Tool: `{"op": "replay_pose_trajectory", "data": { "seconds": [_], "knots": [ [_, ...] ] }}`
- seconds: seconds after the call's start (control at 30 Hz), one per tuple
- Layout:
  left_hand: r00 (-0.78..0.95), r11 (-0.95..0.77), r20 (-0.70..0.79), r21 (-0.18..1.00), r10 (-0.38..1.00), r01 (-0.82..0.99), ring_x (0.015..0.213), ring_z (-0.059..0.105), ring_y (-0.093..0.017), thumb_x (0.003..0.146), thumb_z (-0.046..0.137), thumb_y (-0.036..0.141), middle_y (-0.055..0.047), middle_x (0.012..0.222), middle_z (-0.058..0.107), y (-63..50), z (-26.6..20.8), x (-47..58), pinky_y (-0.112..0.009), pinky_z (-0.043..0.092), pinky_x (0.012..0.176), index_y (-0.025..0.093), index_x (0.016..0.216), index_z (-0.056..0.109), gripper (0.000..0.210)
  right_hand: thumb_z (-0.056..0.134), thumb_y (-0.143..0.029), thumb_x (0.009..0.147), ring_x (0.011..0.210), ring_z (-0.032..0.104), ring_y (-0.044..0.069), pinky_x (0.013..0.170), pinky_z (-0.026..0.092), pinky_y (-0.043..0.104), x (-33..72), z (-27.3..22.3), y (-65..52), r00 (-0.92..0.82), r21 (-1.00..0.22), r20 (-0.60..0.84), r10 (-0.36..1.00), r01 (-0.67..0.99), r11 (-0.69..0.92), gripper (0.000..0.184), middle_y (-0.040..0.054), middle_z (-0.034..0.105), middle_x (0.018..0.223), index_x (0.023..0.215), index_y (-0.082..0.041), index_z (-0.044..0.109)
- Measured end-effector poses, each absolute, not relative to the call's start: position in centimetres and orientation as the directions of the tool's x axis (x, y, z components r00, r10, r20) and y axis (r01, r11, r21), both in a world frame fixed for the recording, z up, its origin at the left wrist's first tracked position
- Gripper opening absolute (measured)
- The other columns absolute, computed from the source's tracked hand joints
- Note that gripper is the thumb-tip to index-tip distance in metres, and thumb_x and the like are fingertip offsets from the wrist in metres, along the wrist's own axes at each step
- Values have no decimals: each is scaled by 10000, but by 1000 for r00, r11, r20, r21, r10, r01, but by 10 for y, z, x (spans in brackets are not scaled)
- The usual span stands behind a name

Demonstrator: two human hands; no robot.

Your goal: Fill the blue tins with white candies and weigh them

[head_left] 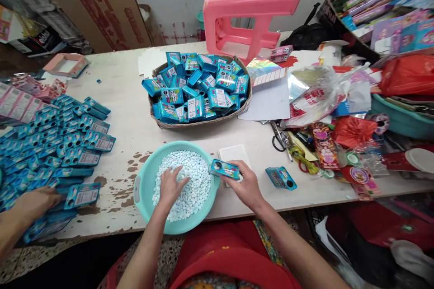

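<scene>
A turquoise basin [139, 203] stands in front of me, filled with small pale white-blue candies [195, 189]. Inside it, my left hand [171, 186] rests on the candies with its fingers apart. My right hand [246, 183] grips a small blue candy box [226, 170] at the basin's right rim. That box lies tilted on its side, its round dark opening facing up and left. Under my right hand is a white flat square object [233, 153], partly covered. Another blue candy box [281, 178] lies on the table to the right.
Behind the basin, a cardboard tray [203, 122] is heaped with blue boxes. Many more boxes [50, 149] spread over the left side, where another person's hand [35, 202] reaches in. A pink stool [254, 4], scissors [278, 137] and plastic bags [315, 95] occupy the back and right.
</scene>
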State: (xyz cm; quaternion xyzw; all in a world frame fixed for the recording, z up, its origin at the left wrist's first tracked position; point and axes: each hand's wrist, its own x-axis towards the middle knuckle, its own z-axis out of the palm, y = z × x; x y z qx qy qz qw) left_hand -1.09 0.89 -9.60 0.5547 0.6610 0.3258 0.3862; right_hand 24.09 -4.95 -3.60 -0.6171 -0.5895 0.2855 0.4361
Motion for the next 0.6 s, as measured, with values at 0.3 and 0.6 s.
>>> {"op": "replay_pose_trajectory", "data": {
  "seconds": [0.3,0.6],
  "knots": [
    [225,-204,16,493,974,846,1203,415,-309,824,501,508,-144,1268,493,17,-141,33,-464,326,1005,199,1214,547,500,636,-355,789,912,585,215,820,479,375,302,-110,-21,352,-775,246,903,632,-35,303,58,596,954,1035,-195,561],
    [293,-222,-51,532,955,817,912,569,-247,821,496,440,-82,931,609,-19,-160,43,-336,436,810,248,916,637,257,694,-477,707,1267,335,363,1013,265,623,367,-112,-99,630,-514,463,623,764,-390,780,228,409,1318,1323,-118,378]
  ]
}}
